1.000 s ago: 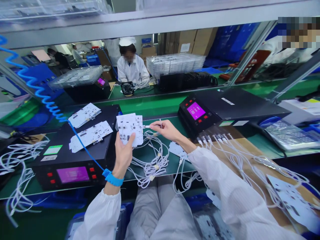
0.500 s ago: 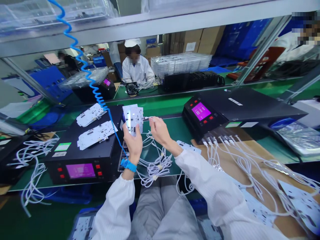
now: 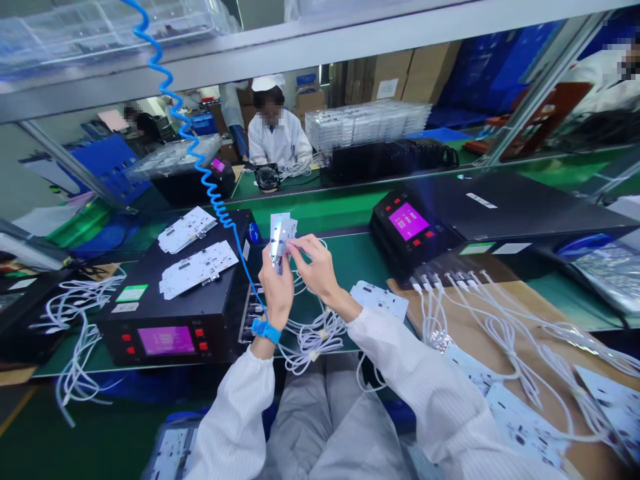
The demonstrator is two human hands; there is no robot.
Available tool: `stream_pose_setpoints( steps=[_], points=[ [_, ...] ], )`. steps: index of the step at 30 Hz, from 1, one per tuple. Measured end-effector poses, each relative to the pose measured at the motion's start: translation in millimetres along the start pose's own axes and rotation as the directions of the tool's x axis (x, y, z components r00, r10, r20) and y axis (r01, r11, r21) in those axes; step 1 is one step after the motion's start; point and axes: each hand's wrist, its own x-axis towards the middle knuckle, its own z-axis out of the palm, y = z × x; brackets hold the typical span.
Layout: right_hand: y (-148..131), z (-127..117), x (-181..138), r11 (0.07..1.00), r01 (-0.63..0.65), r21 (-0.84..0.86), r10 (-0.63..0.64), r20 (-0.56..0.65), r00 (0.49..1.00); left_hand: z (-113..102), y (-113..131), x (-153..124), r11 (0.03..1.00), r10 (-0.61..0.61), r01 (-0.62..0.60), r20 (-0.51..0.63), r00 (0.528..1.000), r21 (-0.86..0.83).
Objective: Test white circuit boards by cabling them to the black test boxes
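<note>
My left hand [image 3: 278, 285] grips a white circuit board [image 3: 280, 235], held upright and turned edge-on above the green bench. My right hand [image 3: 314, 267] is closed in a pinch at the board's right edge, where a white cable plug was held earlier; the plug itself is hidden by the fingers. A blue wrist strap [image 3: 265, 329] sits on my left wrist, and its blue coiled cord [image 3: 200, 160] runs up and left. A tangle of white cables [image 3: 313, 333] lies below both hands.
A black tester with a purple screen [image 3: 167, 339] stands left, with two white boards [image 3: 197, 268] on top. Another black tester [image 3: 407, 221] stands right, with white cables [image 3: 480, 320] fanning over brown cardboard. A person in white sits across the bench [image 3: 278, 137].
The board turned from facing me to edge-on, and both hands rose slightly. My right hand moved in from holding the plug beside the board to pinching at its edge.
</note>
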Motion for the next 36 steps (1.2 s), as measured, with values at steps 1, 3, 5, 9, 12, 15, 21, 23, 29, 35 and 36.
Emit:
stream_pose_setpoints(
  steps=[1, 3, 5, 9, 12, 15, 21, 23, 29, 35, 36],
  points=[
    [-0.2, -0.5, 0.1, 1.0, 0.013, -0.011, -0.013, -0.001, 1.0, 0.4, -1.1, -0.6, 1.0, 0.0, 0.0, 0.011, 1.0, 0.003],
    [-1.4, -1.6, 0.6, 0.999, 0.028, -0.028, -0.028, 0.006, 1.0, 0.8, -2.2, -1.9, 1.0, -0.003, 0.003, 0.027, 1.0, 0.001],
    [-2.4, -2.3, 1.3, 0.999, 0.039, -0.036, -0.039, 0.011, 0.999, 0.7, -2.2, -2.9, 1.0, -0.004, 0.004, 0.036, 0.999, -0.003],
    [-2.4, -4.0, 1.9, 0.996, 0.057, -0.066, -0.053, 0.049, 0.997, -0.5, -2.3, -3.3, 1.0, 0.011, -0.011, 0.053, 0.999, 0.004],
    [-1.4, -6.2, 2.0, 0.993, 0.064, -0.1, -0.056, 0.085, 0.995, -1.1, -2.7, -3.0, 1.0, 0.025, -0.026, 0.065, 0.998, 0.006],
    [-1.0, -8.6, 2.4, 0.988, 0.076, -0.134, -0.062, 0.1, 0.993, -0.5, -2.5, -3.2, 0.999, 0.045, -0.046, 0.082, 0.996, 0.013],
    [0.2, -9.2, 4.5, 0.967, 0.056, -0.249, -0.023, 0.132, 0.991, 2.7, -6.0, -4.2, 0.993, 0.109, -0.113, 0.127, 0.986, 0.025],
    [1.1, -8.0, 4.7, 0.969, 0.028, -0.245, 0.01, 0.15, 0.989, 3.2, -8.1, -3.3, 0.994, 0.099, -0.103, 0.131, 0.986, 0.027],
    [1.7, -5.5, 2.0, 0.988, -0.153, -0.007, 0.154, 0.07, 0.986, 4.2, -7.3, -1.3, 0.999, 0.033, -0.035, 0.137, 0.99, 0.011],
    [1.4, -7.3, -1.2, 0.994, -0.082, -0.072, 0.084, 0.024, 0.996, 5.1, -7.4, -2.4, 0.995, 0.099, -0.103, 0.18, 0.979, 0.014],
    [1.9, -7.0, -2.0, 0.994, -0.067, -0.088, 0.069, 0.018, 0.997, 5.0, -8.0, -2.6, 0.994, 0.107, -0.112, 0.189, 0.976, 0.014]
  ],
)
